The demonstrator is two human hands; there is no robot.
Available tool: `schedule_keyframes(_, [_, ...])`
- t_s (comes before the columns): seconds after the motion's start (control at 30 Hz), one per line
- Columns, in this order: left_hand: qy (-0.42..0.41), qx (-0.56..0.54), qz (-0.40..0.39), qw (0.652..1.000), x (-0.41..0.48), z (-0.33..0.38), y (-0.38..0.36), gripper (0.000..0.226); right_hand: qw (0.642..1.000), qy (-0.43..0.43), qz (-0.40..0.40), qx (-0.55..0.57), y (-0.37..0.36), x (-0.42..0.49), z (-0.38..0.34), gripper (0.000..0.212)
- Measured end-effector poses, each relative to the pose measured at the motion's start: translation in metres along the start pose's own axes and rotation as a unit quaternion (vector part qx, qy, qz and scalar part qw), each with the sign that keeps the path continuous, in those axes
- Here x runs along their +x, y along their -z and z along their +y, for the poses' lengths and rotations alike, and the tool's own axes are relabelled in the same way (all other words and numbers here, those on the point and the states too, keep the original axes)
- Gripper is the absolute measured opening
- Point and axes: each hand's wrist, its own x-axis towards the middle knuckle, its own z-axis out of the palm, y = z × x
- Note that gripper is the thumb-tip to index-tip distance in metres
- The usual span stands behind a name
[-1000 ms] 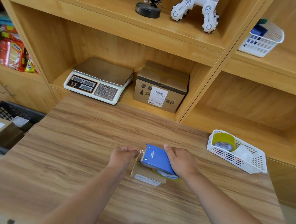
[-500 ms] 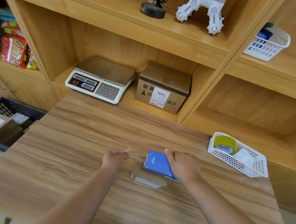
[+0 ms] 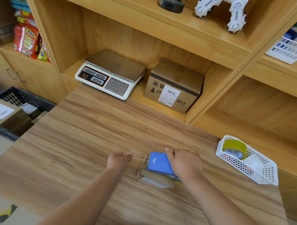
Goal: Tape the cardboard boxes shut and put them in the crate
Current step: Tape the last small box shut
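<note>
Centrally, cardboard box (image 3: 156, 180) sat on tabletop (image 3: 92, 144) under blue tape dispenser (image 3: 159, 164) gripped by right hand (image 3: 183, 162); left hand (image 3: 119, 160) fingers pinched clear tape (image 3: 136, 154) end. Box judged light, stiff, apt to slide; hold its sides.

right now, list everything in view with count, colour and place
table: 1, wood, centre
small box: 1, brown, under dispenser
dispenser: 1, blue, on small box
tape: 1 strip, clear, dispenser to left hand
basket: 1, white, table right
yellow roll: 1, yellow, in basket
white roll: 1, white, in basket
scale: 1, white, shelf
large box: 1, brown, beside scale
crate: 1, black, left of table
crate boxes: at least 2, brown, in crate
snacks: several, red and yellow, left shelf
toy robot: 1, white, top shelf
far basket: 1, white, upper right shelf
left hand: 1, pinches tape
right hand: 1, grips dispenser
</note>
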Motion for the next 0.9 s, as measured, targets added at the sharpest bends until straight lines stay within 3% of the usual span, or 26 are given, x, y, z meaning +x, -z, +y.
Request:
schedule_keyframes(0.3, [-0.004, 0.003, 0.005, 1.0, -0.002, -0.005, -0.003, 0.033, 1.0, -0.009, -0.012, 0.023, 0.007, 0.0, -0.002, 0.056])
schedule_keyframes(0.77, [0.021, 0.005, 0.017, 1.0, 0.007, -0.022, -0.004, 0.025, 1.0, -0.011, -0.015, -0.014, -0.003, 0.0, -0.012, 0.061])
schedule_keyframes(0.9, [0.01, 0.07, 0.031, 0.997, 0.009, -0.027, -0.009, 0.016, 1.0, -0.014, -0.009, -0.016, -0.002, -0.001, -0.011, 0.061])
